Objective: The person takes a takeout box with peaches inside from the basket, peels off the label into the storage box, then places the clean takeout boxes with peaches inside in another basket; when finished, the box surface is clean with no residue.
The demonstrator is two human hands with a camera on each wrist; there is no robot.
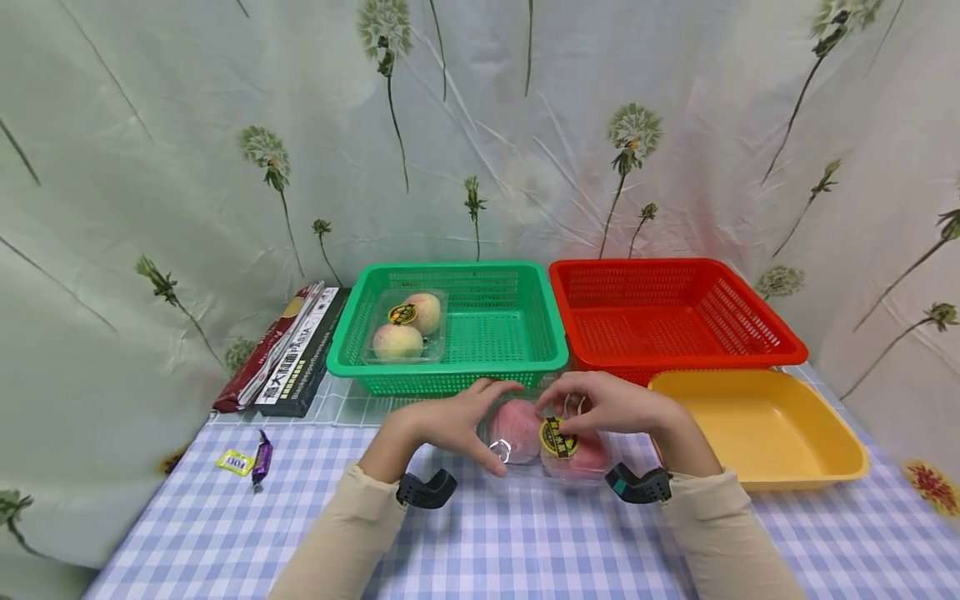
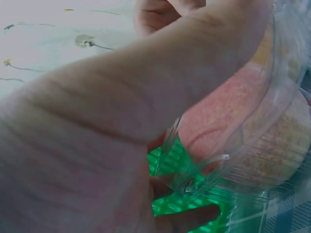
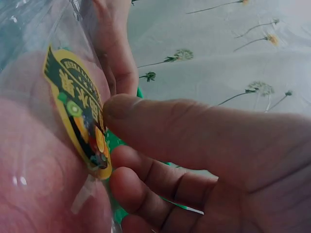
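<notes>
A clear plastic box [image 1: 536,473] with two pink peaches [image 1: 516,427] sits in front of the green basket. My left hand [image 1: 453,418] holds the box's left end, thumb at the near side and fingers reaching to the far side. Over the box's right half is my right hand [image 1: 611,402], its fingers bent. In the right wrist view, its thumb tip and fingertips meet at the edge of a black and yellow label [image 3: 80,109] on the lid, pinching it. The left wrist view shows the box wall close beside the left hand, with fingers partly hidden behind it.
Behind, the green basket [image 1: 450,377] holds another box of peaches [image 1: 401,342]. A red basket [image 1: 675,360] and a yellow tray [image 1: 757,481] stand to the right. Pasta packages [image 1: 300,358] lie at left, near yellow [image 1: 236,462] and purple [image 1: 262,458] wrapped sweets.
</notes>
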